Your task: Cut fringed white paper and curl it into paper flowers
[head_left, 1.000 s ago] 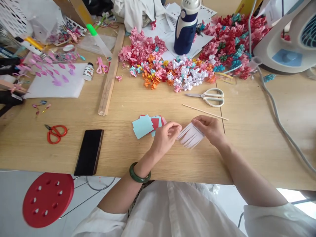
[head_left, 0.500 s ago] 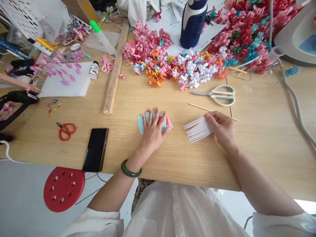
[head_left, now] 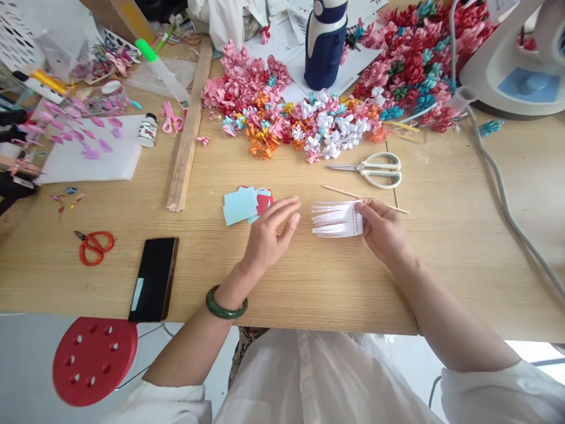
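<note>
My right hand (head_left: pixel 383 228) pinches the uncut end of a white paper piece (head_left: pixel 339 219), whose other side is cut into several narrow strips pointing left. My left hand (head_left: pixel 270 235) is raised over the table, fingers stretched out and thumb apart, holding nothing. Just beyond it lie overlapping light-blue and red paper cards (head_left: pixel 241 205), partly hidden by the fingers. A thin wooden stick (head_left: pixel 339 190) runs behind the right hand. Farther back rests a pair of white-handled scissors (head_left: pixel 373 169), blades pointing left.
Heaps of curled paper flowers (head_left: pixel 335 126) line the back, around a dark blue bottle (head_left: pixel 325 50). On the left are a wooden bar (head_left: pixel 188 135), red-handled snips (head_left: pixel 95 246) and a phone (head_left: pixel 154 280). A grey cable (head_left: pixel 503 182) crosses the right side.
My left hand has lifted off the coloured cards and moved toward the white paper. The fringed paper has turned so its strips point left. The view has shifted right.
</note>
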Motion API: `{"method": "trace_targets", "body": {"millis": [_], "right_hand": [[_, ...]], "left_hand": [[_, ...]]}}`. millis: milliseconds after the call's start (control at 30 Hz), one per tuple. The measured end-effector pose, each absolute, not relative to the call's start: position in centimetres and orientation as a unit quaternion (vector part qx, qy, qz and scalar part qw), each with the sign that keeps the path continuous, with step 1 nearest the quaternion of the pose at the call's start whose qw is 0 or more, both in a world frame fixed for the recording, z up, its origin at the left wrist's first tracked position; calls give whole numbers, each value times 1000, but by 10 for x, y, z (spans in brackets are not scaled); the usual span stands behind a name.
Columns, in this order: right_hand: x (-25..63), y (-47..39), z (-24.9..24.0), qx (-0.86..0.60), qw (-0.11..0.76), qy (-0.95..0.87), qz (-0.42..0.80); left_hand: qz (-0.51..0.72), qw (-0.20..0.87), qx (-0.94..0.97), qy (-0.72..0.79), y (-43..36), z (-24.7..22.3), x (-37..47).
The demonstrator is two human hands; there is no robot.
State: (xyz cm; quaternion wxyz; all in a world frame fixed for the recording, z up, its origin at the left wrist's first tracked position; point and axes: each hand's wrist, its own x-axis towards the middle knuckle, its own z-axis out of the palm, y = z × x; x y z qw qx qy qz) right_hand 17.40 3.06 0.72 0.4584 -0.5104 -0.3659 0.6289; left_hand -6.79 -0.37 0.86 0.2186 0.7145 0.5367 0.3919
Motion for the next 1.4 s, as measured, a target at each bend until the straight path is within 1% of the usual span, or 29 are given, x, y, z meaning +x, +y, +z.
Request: {"method": "trace_targets", "body": {"millis": [100, 200, 300, 367, 500, 633, 700, 800, 967, 1100, 1167, 1233, 1300, 1333, 1400], "right_hand": [[171, 28, 13, -459, 474, -296, 691], [164, 24, 15, -425, 460, -263, 734], [158, 19, 14, -419, 453, -268, 740], [157, 16, 13, -424, 447, -275, 738], [158, 11, 11, -441, 435, -298, 726], [161, 6, 9, -489, 419, -415, 643], [161, 4, 9, -510, 389, -469, 607], [161, 4, 8, -532, 359, -503, 578], [159, 6, 10, -520, 382, -460, 610], [154, 3, 11, -501, 376, -435, 647], [151, -1, 10, -490, 357, -440, 663], [150, -3, 9, -488, 333, -475, 652], [153, -1, 9, -513, 340, -542, 573], [156, 2, 9, -533, 355, -582, 501], [166, 13, 7, -565, 378, -661, 319]], "left_hand": [[483, 373, 581, 538, -10, 14, -38], [496, 531, 434, 533, -2, 9, -22], [494, 601, 393, 490, 7, 3, -12], [492, 604, 410, 475, 9, 0, -7], [501, 542, 433, 517, 5, -5, -2], [477, 491, 458, 566, 0, -7, -9], [467, 489, 473, 565, 0, -7, -14], [457, 509, 490, 541, 1, -5, -18], [488, 549, 464, 494, 3, -1, -16], [470, 593, 436, 486, 2, 0, -14], [466, 575, 437, 510, 3, -1, -13], [469, 539, 451, 534, 4, -2, -14], [473, 513, 466, 544, 5, -3, -15], [475, 510, 469, 544, 6, -4, -15], [472, 527, 462, 534, 7, -5, -15]]}}
